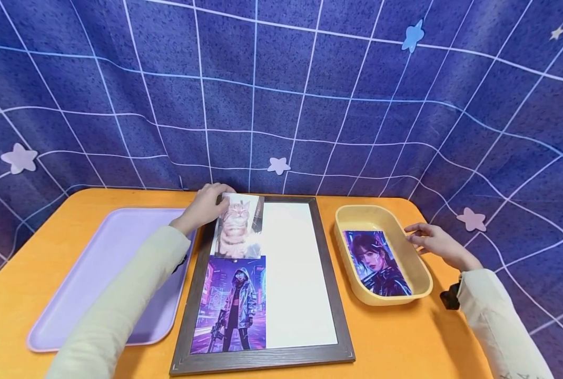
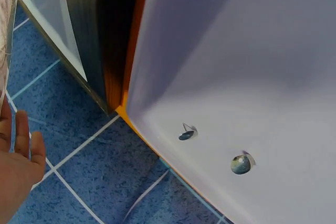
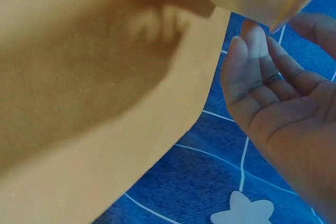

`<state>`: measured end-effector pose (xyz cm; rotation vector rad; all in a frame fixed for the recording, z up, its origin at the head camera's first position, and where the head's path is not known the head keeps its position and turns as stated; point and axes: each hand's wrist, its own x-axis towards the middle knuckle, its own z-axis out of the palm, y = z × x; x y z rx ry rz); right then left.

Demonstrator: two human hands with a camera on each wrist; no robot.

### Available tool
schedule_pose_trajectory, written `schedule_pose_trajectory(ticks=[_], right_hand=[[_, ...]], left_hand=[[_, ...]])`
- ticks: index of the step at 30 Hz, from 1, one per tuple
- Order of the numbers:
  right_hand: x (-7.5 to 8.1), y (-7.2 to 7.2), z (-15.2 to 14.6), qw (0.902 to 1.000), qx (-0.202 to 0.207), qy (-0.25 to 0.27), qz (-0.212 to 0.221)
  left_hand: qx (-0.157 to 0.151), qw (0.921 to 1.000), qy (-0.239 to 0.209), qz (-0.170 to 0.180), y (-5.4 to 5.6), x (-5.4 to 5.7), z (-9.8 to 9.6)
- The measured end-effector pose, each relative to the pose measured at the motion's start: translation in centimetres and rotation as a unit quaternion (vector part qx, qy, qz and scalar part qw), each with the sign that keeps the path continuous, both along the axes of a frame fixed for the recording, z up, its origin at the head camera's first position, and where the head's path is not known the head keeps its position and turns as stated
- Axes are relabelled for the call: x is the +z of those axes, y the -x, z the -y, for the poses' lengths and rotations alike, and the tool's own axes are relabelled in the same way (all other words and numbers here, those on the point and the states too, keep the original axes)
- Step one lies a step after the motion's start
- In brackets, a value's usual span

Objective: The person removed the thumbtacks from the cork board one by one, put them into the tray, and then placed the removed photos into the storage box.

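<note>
My left hand (image 1: pixel 207 205) pinches the upper left corner of a cat picture (image 1: pixel 236 226), thumb on its front. That picture overlaps the top left of a dark-framed white board (image 1: pixel 300 273). Below it, a purple city picture of a hooded figure (image 1: pixel 236 305) lies on the board's lower left. My right hand (image 1: pixel 440 245) has loosely bent fingers, with fingertips right at the right rim of a yellow bin (image 1: pixel 421 273). Inside the bin lies a purple portrait picture (image 1: pixel 376 263). In the right wrist view, the fingers (image 3: pixel 254 51) are just under the bin's edge.
A lilac tray (image 1: pixel 115 247) stands left of the board, partly behind my left arm. Two drawing pins with shiny heads, one pin (image 2: pixel 187 134) and another pin (image 2: pixel 241 163), lie in it. A blue grid-patterned curtain (image 1: pixel 262 105) hangs behind the orange table (image 1: pixel 385 337).
</note>
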<state>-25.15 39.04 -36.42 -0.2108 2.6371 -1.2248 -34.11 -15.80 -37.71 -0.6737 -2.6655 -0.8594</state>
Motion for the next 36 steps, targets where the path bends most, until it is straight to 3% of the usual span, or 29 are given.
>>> schedule_pose_trajectory(ticks=[21, 36], right_hand=[[-0.3, -0.3, 0.2, 0.9948, -0.015, 0.080, 0.061], [-0.4, -0.4, 0.0, 0.9924, -0.013, 0.099, 0.071]], left_hand=[[0.006, 0.9996, -0.022, -0.014, -0.1, 1.0, -0.8], [0.021, 0.9979, -0.035, -0.051, -0.4, 2.7, -1.6]])
